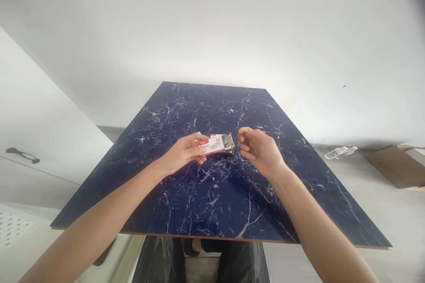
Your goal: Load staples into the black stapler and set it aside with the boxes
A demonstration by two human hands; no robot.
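My left hand (189,152) is closed around one end of a small red-and-white staple box (212,145), holding it over the middle of the table. The box's right end stands open, with its grey flap (229,140) sticking out toward my right hand. Just below and behind the box a black object (226,152), perhaps a stapler, lies partly hidden. To the right of the box, a short gap away, is my right hand (259,149). Its fingers curl in with the thumb near the index finger; whether something tiny is between them cannot be made out.
The dark blue marble-patterned table (212,203) reaches back to a white wall. At the left stands a white cabinet with a dark handle (23,155). On the floor to the right lie a white bottle (336,153) and a cardboard box (395,166).
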